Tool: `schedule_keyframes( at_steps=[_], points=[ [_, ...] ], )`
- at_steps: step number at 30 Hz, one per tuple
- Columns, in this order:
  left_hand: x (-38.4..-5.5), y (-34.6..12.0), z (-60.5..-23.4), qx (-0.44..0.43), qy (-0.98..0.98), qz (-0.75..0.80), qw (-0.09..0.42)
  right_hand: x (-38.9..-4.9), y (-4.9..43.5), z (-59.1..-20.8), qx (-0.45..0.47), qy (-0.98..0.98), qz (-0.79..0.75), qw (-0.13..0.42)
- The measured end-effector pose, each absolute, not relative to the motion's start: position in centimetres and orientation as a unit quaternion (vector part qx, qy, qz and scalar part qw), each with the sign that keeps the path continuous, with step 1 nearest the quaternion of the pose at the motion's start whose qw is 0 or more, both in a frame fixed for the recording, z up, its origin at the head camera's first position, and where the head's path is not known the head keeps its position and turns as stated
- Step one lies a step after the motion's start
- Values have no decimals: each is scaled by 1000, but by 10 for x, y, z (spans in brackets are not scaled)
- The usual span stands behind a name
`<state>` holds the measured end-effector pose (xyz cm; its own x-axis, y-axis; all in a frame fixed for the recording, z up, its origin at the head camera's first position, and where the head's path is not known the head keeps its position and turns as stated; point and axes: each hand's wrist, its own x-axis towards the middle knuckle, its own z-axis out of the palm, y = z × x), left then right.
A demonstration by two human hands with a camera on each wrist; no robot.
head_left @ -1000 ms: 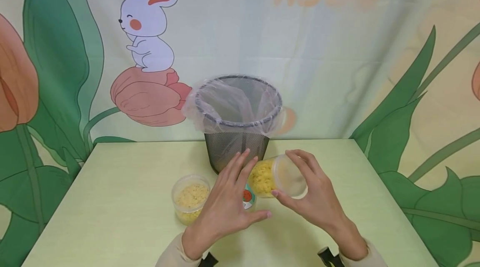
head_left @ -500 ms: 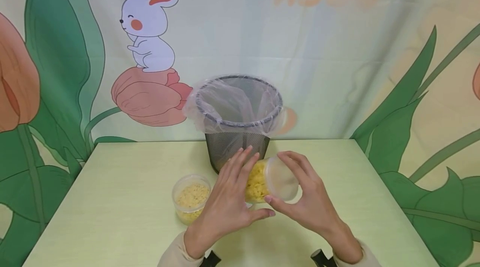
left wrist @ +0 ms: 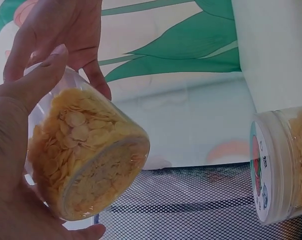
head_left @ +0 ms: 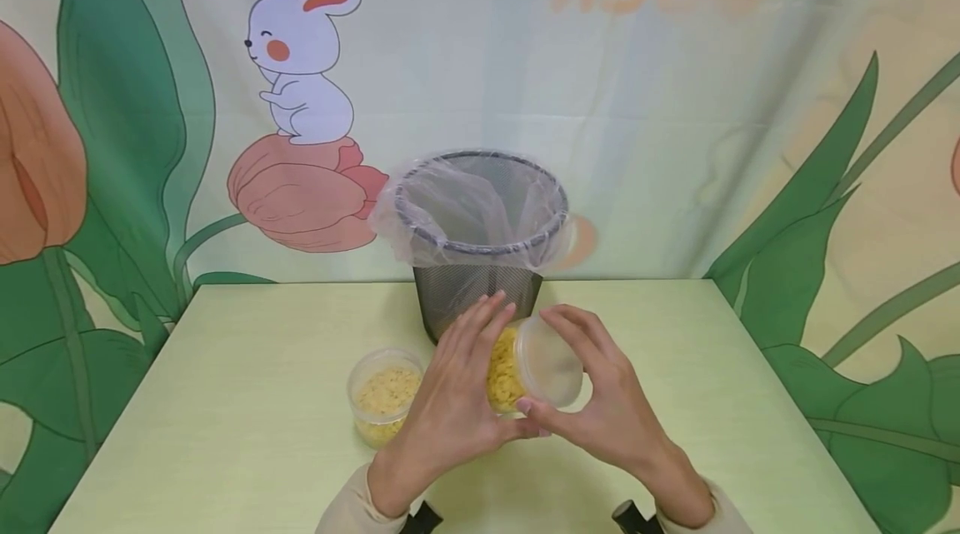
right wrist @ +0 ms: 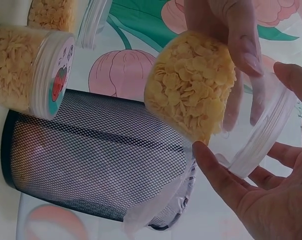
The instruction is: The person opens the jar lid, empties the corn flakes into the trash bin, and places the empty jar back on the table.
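Both hands hold a clear plastic jar of yellow flakes [head_left: 506,369], lifted above the table and tipped on its side. My right hand [head_left: 611,392] grips the jar's translucent rim end, thumb below and fingers above. Around its flake-filled bottom half curves my left hand [head_left: 453,401], thumb low and fingers on the far side. In the right wrist view the flakes [right wrist: 191,75] gather toward the jar's base; whether a lid covers the rim end I cannot tell. A second jar with a tomato-labelled lid [left wrist: 261,170] stands nearby, hidden in the head view by my left hand.
An open clear tub [head_left: 385,396] of pale flakes stands left of my left hand. Behind the hands is a black mesh bin [head_left: 480,288] lined with a clear bag [head_left: 405,226]. A printed curtain [head_left: 637,101] hangs behind the pale green table [head_left: 247,401].
My right hand has moved left with the jar, bringing its base into the curve of my left hand. The left hand stays nearly in place.
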<state>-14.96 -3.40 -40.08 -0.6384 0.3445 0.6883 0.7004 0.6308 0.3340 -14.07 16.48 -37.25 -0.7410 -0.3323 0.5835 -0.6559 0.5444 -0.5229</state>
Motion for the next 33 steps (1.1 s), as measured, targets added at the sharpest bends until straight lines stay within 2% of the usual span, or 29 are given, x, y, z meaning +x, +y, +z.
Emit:
schedule_keyframes(
  at_steps=[5,17,33],
  points=[
    [-150,-35,-402,-305,-855,-301,291,-141,162,-372,299,-850,375,219],
    [-152,-39,-402,-302,-842,-302,329,-142,153,-372,316,-842,379,220],
    [-150,-50,-407,-278,-850,-297,334,-142,152,-358,322,-860,365,156]
  ],
)
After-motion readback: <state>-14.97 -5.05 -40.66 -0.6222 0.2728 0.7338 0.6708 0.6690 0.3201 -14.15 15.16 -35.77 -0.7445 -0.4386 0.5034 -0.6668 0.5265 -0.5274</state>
